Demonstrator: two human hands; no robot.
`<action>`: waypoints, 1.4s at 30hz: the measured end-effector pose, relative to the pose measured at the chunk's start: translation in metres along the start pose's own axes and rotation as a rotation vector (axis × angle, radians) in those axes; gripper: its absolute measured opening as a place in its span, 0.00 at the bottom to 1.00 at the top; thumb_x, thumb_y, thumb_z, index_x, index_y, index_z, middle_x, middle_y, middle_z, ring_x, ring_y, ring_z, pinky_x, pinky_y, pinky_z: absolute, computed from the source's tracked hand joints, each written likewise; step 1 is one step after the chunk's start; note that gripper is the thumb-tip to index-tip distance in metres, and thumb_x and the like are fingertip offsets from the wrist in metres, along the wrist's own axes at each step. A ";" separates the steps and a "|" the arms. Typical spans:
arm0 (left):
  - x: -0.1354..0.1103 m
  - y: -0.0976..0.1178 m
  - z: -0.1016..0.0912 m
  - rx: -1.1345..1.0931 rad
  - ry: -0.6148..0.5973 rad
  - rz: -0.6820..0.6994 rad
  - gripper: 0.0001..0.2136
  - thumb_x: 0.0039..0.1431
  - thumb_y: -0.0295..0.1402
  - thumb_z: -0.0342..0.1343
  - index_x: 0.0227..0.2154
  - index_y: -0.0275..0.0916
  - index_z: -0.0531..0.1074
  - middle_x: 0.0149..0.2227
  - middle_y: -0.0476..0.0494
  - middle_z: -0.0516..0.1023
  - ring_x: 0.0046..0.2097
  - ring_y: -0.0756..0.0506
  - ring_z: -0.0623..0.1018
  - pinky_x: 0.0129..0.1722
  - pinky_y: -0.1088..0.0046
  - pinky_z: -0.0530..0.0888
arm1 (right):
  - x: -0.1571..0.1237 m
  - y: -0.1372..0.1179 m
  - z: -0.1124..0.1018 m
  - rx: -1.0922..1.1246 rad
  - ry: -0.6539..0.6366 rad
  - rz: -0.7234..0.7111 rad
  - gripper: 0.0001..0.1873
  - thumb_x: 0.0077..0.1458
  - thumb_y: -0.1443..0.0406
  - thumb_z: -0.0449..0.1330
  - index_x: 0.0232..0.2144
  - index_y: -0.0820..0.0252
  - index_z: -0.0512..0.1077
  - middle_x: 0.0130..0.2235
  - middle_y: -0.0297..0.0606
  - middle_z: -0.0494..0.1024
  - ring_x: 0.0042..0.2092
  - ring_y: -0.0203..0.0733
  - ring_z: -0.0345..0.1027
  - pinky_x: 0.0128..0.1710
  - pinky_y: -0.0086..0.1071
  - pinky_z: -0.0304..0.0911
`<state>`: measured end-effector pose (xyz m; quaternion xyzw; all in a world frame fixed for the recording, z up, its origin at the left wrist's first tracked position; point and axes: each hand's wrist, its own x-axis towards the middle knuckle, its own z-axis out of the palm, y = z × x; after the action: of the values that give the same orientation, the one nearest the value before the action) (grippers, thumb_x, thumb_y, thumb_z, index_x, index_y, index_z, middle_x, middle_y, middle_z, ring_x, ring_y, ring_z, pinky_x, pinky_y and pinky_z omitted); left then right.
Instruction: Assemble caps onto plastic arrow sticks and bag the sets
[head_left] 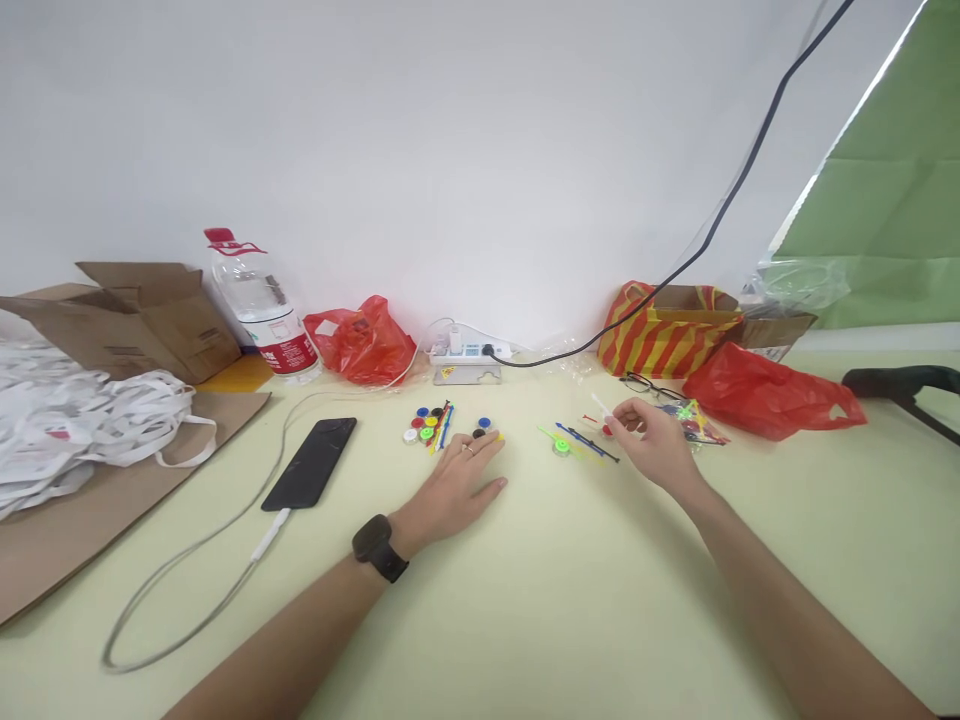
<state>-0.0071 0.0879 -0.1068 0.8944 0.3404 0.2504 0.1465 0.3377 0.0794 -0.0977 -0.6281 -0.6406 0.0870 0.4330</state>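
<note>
My left hand [454,492] lies on the table with its fingers stretched out. Its fingertips reach a small group of plastic discs, among them a blue disc [484,422] and a partly covered yellow disc [500,436]. Between the thumb and fingers of my right hand [651,442] is a thin white plastic stick [598,401], raised a little off the table. Close to that hand lie blue and black sticks [592,443] and a bright green disc [561,447]. Left of my left hand is a cluster of coloured discs [427,434] beside several thin sticks [444,426].
A black phone [311,465] on a white cable [161,575] lies at left. Along the wall stand a water bottle [274,325], red plastic bags [364,342], a power strip [469,350] and a striped bag [660,335]. Glasses [645,385] and coloured pieces [705,425] are beyond my right hand.
</note>
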 end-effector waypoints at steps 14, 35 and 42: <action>-0.001 0.008 -0.001 -0.068 -0.014 0.037 0.19 0.67 0.34 0.56 0.60 0.46 0.72 0.65 0.42 0.70 0.65 0.35 0.66 0.64 0.49 0.66 | -0.008 0.008 0.016 -0.371 -0.094 -0.173 0.08 0.63 0.62 0.55 0.33 0.56 0.72 0.36 0.41 0.79 0.41 0.50 0.71 0.42 0.40 0.61; 0.003 0.025 -0.001 -0.208 -0.001 0.042 0.10 0.67 0.33 0.56 0.49 0.44 0.76 0.49 0.39 0.78 0.52 0.39 0.75 0.57 0.58 0.73 | -0.019 -0.014 0.027 -0.306 -0.314 -0.244 0.10 0.63 0.68 0.52 0.31 0.54 0.71 0.35 0.38 0.79 0.46 0.49 0.72 0.48 0.42 0.63; 0.003 0.024 0.000 -0.251 -0.010 0.030 0.07 0.67 0.34 0.56 0.45 0.43 0.77 0.45 0.41 0.81 0.49 0.40 0.76 0.53 0.60 0.74 | -0.019 -0.014 0.020 -0.382 -0.252 -0.251 0.08 0.63 0.70 0.50 0.33 0.54 0.67 0.38 0.42 0.79 0.51 0.53 0.71 0.42 0.40 0.62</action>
<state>0.0075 0.0724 -0.0949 0.8753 0.2921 0.2887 0.2553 0.3113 0.0685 -0.1093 -0.5982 -0.7674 -0.0123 0.2306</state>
